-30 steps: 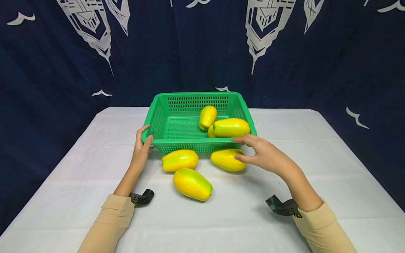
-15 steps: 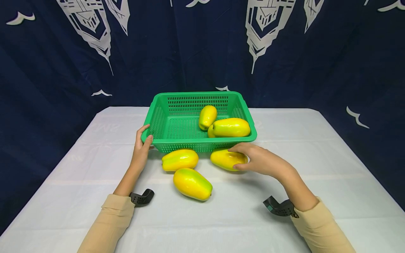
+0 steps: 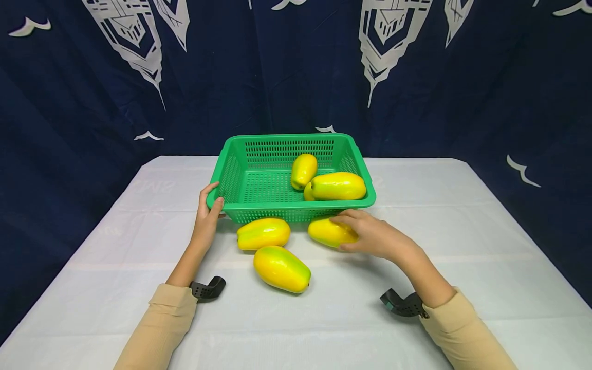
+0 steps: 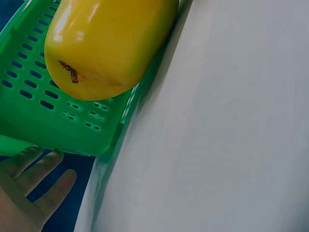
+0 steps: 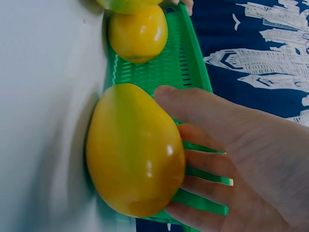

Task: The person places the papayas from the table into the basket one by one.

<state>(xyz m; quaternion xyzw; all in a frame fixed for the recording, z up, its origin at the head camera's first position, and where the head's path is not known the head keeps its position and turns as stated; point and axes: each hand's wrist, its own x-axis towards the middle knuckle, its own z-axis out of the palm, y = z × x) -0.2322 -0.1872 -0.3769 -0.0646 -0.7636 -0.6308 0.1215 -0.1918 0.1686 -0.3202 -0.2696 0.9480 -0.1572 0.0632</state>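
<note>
My left hand grips the left front corner of a green plastic basket, its thumb and forefinger at the rim. In the left wrist view, its fingers spread just below the basket wall. My right hand holds the right end of a yellow papaya lying in front of the basket. The right wrist view has the thumb on one side of this papaya and the fingers reaching behind it. Two more papayas lie in front: one near the basket, another closer to me.
Inside the basket, several papayas sit toward the right: one stands at an angle, and one lies lengthwise partly over another. A white cloth covers the table. A dark blue printed curtain hangs behind.
My right hand has come down from the basket's front rim and moved left onto the right-hand papaya, its fingers closing round it. The left hand and basket have stayed in place.
</note>
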